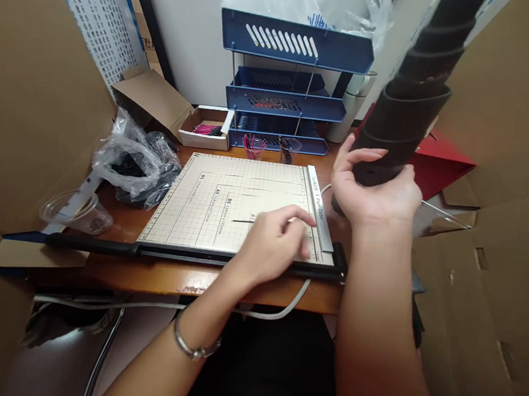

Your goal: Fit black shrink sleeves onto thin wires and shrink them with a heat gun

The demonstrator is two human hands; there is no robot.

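My left hand (276,243) is over the right half of a cream paper cutter (196,216), palm down. Its fingers are bent but apart, slightly blurred, and I make out nothing held between them. Just left of it, a thin black strip (242,221) lies on the cutter's printed grid. My right hand (373,194) is raised beyond the cutter's right side, its fingers curled around the lower end of a black segmented tube (409,106). That tube leans up and to the right, out of view. The cutter's black handle (92,244) lies along the front edge.
Behind the cutter stand a blue tiered tray (288,103), a small open box (204,138) and two clear cups of thin sticks (253,148). On the left are a plastic bag (138,166) and a clear cup (78,210). A white cable (275,316) hangs below the table's front edge.
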